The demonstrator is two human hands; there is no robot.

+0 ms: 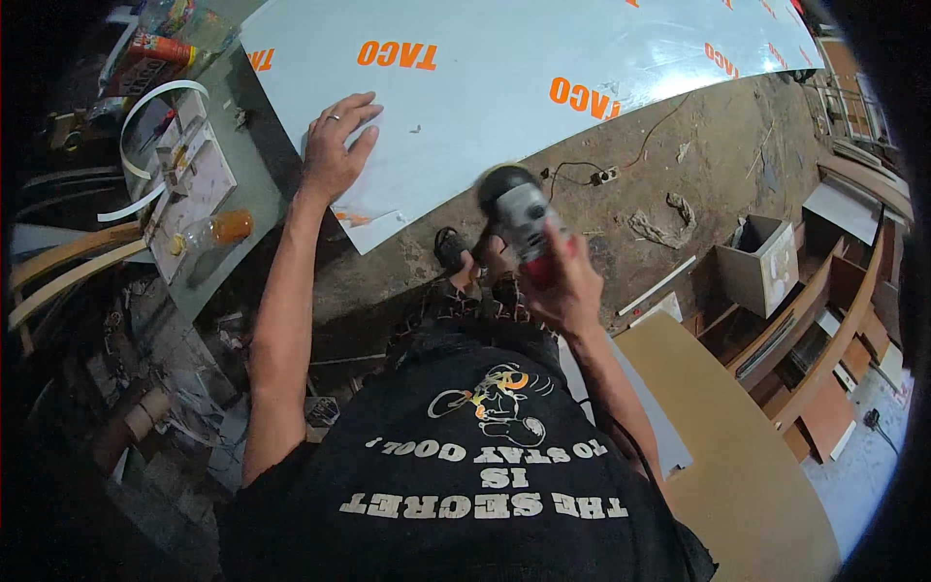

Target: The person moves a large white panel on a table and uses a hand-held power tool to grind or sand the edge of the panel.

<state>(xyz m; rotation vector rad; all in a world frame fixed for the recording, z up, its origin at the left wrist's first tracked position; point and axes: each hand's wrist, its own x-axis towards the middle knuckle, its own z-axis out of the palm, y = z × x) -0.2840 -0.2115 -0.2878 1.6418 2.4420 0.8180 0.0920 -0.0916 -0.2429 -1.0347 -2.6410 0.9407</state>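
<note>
My left hand (pixel 339 145) lies on a large white sheet panel (pixel 456 107) with orange printing, fingers spread, a ring on one finger. In my right hand (pixel 570 286) is an angle grinder (pixel 524 218) with a grey head, a red body and a round black disc end. It is held at the panel's near edge, slightly blurred. Whether the disc touches the edge cannot be made out. A torn strip of film (pixel 369 219) shows at the panel's near left corner.
To the left, a bench (pixel 218 262) carries a bottle of amber liquid (pixel 233 226) and a wooden jig (pixel 199 179). A power strip (pixel 603 176) and rag (pixel 667 223) lie on the floor. Right of me stand a box (pixel 756 267), curved wooden frames (pixel 805 339) and a tan board (pixel 718 417).
</note>
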